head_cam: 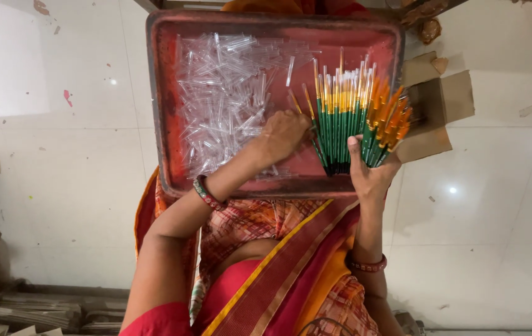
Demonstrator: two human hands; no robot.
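Your right hand (370, 177) grips a fan of brushes (351, 118); your left hand (286, 134) pinches one beside it — capping step — next, a tube (222, 99) just left.

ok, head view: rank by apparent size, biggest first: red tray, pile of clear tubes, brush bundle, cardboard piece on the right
1. red tray
2. pile of clear tubes
3. brush bundle, fanned out in the right hand
4. cardboard piece, partly hidden behind the brushes, so its rank against the bundle is unsure.
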